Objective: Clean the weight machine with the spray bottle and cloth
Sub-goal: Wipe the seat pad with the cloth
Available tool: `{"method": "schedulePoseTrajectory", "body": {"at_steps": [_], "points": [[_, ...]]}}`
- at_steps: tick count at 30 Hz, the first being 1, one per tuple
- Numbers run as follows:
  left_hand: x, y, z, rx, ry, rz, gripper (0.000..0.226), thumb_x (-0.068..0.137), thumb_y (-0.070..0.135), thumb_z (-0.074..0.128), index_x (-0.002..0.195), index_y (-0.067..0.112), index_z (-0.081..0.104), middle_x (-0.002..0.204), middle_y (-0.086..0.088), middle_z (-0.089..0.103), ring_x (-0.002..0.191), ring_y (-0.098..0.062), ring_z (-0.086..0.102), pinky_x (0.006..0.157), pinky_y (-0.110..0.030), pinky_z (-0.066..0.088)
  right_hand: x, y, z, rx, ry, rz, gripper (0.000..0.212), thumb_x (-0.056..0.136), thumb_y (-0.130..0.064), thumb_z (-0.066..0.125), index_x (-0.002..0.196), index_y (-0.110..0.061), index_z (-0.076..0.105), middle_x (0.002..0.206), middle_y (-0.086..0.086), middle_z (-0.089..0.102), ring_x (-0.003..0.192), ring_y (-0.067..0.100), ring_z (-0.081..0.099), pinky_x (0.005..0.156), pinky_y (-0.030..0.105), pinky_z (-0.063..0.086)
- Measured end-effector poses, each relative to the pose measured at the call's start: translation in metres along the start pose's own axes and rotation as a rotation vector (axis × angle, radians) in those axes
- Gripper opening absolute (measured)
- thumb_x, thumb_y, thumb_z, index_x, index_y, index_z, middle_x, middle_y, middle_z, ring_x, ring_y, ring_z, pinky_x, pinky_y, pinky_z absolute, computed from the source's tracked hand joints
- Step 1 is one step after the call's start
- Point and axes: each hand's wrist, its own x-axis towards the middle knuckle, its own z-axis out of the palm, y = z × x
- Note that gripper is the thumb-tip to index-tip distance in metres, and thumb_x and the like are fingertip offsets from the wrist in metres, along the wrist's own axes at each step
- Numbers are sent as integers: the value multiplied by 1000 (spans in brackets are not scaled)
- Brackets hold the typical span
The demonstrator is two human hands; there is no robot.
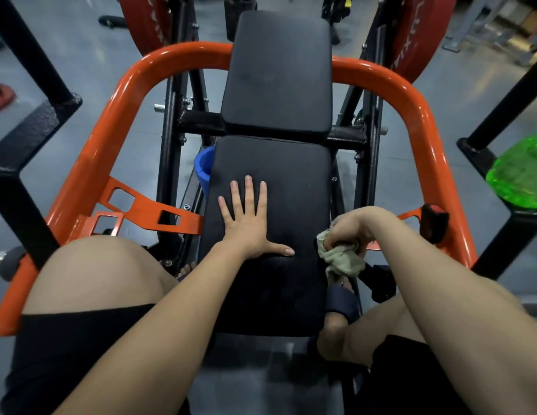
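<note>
The person sits astride the weight machine, and the work looks to be mid-way: the wiping has reached the seat pad, whose black surface shows no clear wet streaks, so I cannot tell how much of it is done. The left hand lies flat on the near half of the seat pad, fingers straight and spread, thumb out to the side. The right hand is bunched tightly around the cloth, a pale crumpled rag, at the right edge of the seat pad. Beyond the seat pad, the back pad and the orange bar curving around it probably remain to be wiped. Well to the right of the seat pad a green translucent object rests on the black frame; it may be the spray bottle, though I cannot tell. Far beyond the seat pad, a red weight plate carries white lettering, too cropped and skewed to read.
</note>
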Motion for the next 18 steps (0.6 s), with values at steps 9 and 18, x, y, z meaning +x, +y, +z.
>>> {"method": "schedulePoseTrajectory", "body": {"at_steps": [9,18], "points": [[-1,2,1,-2,2,-5,163,47,100,59,145,20,-45,143,-10,-61,131,-40,-55,111,-69,-24,-4,-10,-14,579,772,-273,27,83,-30,64,98,-7,68,95,13,70,84,30,67,63,32,49],[0,2,0,-7,-12,-3,163,47,100,58,144,21,-47,142,-9,-62,130,-39,-56,110,-68,-25,1,-18,-6,690,719,-330,22,84,-30,59,90,-10,67,84,4,69,78,23,69,67,31,58]]}}
